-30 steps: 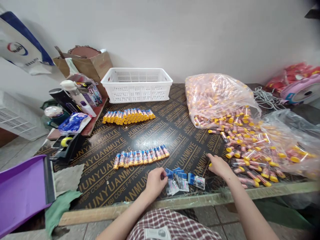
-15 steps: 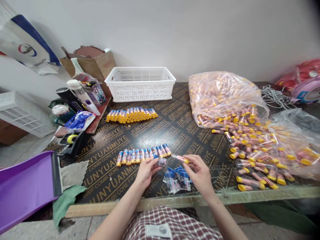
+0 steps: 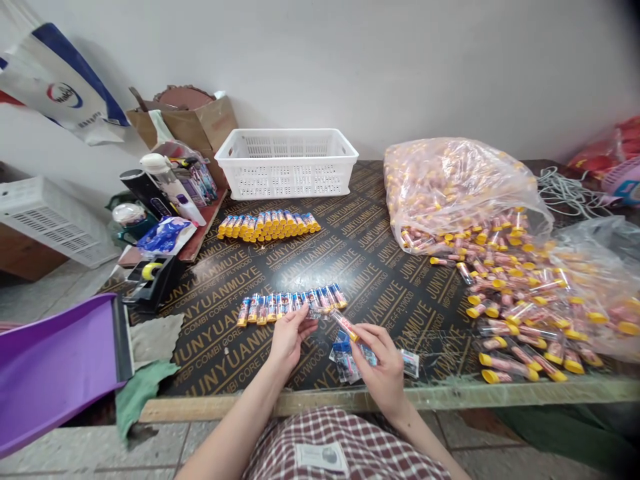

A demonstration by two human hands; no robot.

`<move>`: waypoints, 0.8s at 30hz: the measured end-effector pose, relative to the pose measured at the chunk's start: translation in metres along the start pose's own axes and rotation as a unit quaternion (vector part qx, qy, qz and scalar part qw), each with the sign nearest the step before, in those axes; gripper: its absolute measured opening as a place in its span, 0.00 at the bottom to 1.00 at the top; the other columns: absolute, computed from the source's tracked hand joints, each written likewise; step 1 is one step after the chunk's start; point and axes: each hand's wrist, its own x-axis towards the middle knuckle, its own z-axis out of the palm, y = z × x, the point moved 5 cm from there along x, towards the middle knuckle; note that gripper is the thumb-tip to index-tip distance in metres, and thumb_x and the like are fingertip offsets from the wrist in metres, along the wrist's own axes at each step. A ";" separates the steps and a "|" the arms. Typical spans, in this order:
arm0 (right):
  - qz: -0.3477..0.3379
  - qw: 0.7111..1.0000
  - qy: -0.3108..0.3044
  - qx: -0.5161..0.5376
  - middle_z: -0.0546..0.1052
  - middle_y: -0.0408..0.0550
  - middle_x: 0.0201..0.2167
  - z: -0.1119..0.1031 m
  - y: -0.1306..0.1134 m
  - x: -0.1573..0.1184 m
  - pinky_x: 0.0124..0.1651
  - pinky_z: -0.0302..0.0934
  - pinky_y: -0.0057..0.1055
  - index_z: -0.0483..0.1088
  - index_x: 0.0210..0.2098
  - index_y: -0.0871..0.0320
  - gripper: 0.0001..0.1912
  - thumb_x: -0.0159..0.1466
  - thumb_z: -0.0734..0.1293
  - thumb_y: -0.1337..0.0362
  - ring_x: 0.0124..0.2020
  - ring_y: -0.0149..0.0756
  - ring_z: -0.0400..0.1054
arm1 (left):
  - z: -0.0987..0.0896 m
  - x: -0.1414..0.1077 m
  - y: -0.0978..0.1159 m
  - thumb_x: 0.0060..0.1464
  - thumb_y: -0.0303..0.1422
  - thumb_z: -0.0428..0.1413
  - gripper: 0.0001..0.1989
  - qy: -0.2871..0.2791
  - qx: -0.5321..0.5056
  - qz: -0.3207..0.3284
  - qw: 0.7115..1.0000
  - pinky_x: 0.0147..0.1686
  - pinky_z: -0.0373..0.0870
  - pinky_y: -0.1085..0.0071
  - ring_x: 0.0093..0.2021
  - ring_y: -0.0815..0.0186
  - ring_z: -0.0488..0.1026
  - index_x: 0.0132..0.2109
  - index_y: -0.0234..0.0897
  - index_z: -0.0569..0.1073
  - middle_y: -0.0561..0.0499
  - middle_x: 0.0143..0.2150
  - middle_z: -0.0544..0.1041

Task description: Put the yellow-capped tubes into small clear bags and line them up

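Observation:
My left hand (image 3: 290, 339) pinches a small clear plastic sleeve (image 3: 318, 313). Its far end overlaps the row behind, so its outline is hard to make out. My right hand (image 3: 381, 363) is closed on the yellow-capped end of a clear tube with pink contents (image 3: 344, 325), tilted with its other end towards the sleeve. Whether tube and sleeve touch I cannot tell. Below my hands lies a small pile of blue-topped clear sleeves (image 3: 344, 363), partly covered by my right hand. Just beyond them runs a row of blue-wrapped tubes (image 3: 273, 307) with yellow caps.
A stacked group of wrapped tubes (image 3: 270, 225) sits before a white basket (image 3: 287, 179). At right, many loose yellow-capped tubes (image 3: 510, 287) spill from a large plastic bag (image 3: 450, 173). A tape dispenser (image 3: 153, 280) and purple dustpan (image 3: 60, 373) are at left.
My right hand has moved left and slightly down, and the tube now tilts more steeply near the sleeve. My left hand has shifted slightly. The view has turned a little left.

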 end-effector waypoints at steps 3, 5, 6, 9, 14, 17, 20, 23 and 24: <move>0.011 0.999 -0.041 0.029 0.72 0.49 0.41 0.006 0.001 -0.001 0.47 0.67 0.39 0.70 0.49 0.48 0.19 0.61 0.63 0.72 0.43 0.39 0.69 | 0.002 -0.003 0.000 0.38 0.43 0.66 0.19 -0.011 0.030 0.028 0.999 0.28 0.72 0.73 0.25 0.68 0.75 0.28 0.30 0.73 0.49 0.23 0.76; 0.031 0.996 -0.067 0.056 0.71 0.50 0.43 0.009 0.003 -0.003 0.47 0.67 0.39 0.70 0.49 0.48 0.19 0.61 0.63 0.71 0.44 0.39 0.68 | 0.003 -0.004 0.000 0.40 0.45 0.64 0.20 -0.022 0.046 0.043 0.998 0.28 0.73 0.73 0.27 0.67 0.75 0.30 0.30 0.74 0.48 0.24 0.77; 0.037 0.995 -0.074 0.063 0.71 0.49 0.43 0.010 0.004 -0.003 0.47 0.67 0.39 0.70 0.49 0.48 0.19 0.61 0.63 0.71 0.45 0.39 0.68 | 0.004 -0.005 0.000 0.40 0.46 0.63 0.21 -0.027 0.050 0.046 0.997 0.28 0.73 0.72 0.27 0.66 0.75 0.30 0.30 0.73 0.48 0.25 0.77; 0.031 0.996 -0.064 0.054 0.72 0.48 0.42 0.008 0.004 -0.004 0.48 0.65 0.38 0.71 0.48 0.47 0.18 0.62 0.62 0.72 0.45 0.38 0.68 | 0.004 -0.004 0.000 0.40 0.45 0.64 0.20 -0.031 0.046 0.046 0.997 0.30 0.73 0.71 0.27 0.66 0.75 0.30 0.30 0.73 0.49 0.25 0.77; 0.022 0.998 -0.038 0.035 0.72 0.48 0.42 0.005 0.005 -0.003 0.47 0.65 0.37 0.71 0.49 0.47 0.19 0.62 0.61 0.72 0.44 0.38 0.68 | 0.001 -0.002 0.000 0.39 0.43 0.64 0.18 -0.021 0.047 0.038 0.998 0.31 0.73 0.70 0.27 0.65 0.76 0.30 0.31 0.72 0.49 0.23 0.77; 0.014 0.997 -0.058 0.044 0.72 0.48 0.42 0.008 0.003 -0.004 0.47 0.65 0.37 0.71 0.49 0.47 0.20 0.62 0.61 0.73 0.44 0.38 0.69 | 0.000 -0.002 0.000 0.40 0.44 0.64 0.19 -0.024 0.060 0.039 0.997 0.30 0.73 0.70 0.27 0.66 0.75 0.29 0.31 0.72 0.49 0.24 0.76; 0.013 0.994 -0.088 0.066 0.72 0.48 0.42 0.012 0.003 -0.006 0.46 0.65 0.37 0.72 0.47 0.48 0.18 0.63 0.60 0.73 0.44 0.37 0.69 | 0.002 -0.005 -0.001 0.41 0.45 0.63 0.19 -0.037 0.062 0.042 0.997 0.29 0.72 0.72 0.26 0.69 0.73 0.30 0.31 0.72 0.50 0.26 0.76; 0.025 0.993 -0.093 0.073 0.72 0.48 0.41 0.015 0.006 -0.009 0.47 0.66 0.37 0.72 0.46 0.48 0.17 0.63 0.60 0.72 0.44 0.37 0.69 | 0.009 -0.010 -0.002 0.42 0.43 0.63 0.17 -0.081 0.050 0.028 0.995 0.30 0.72 0.71 0.27 0.69 0.73 0.32 0.33 0.72 0.52 0.28 0.76; 0.029 0.993 -0.091 0.073 0.72 0.48 0.41 0.015 0.008 -0.010 0.46 0.66 0.37 0.71 0.47 0.48 0.17 0.63 0.60 0.72 0.43 0.37 0.69 | 0.012 -0.012 -0.003 0.42 0.42 0.63 0.16 -0.100 0.044 0.021 0.994 0.31 0.72 0.71 0.27 0.70 0.73 0.33 0.34 0.72 0.52 0.29 0.76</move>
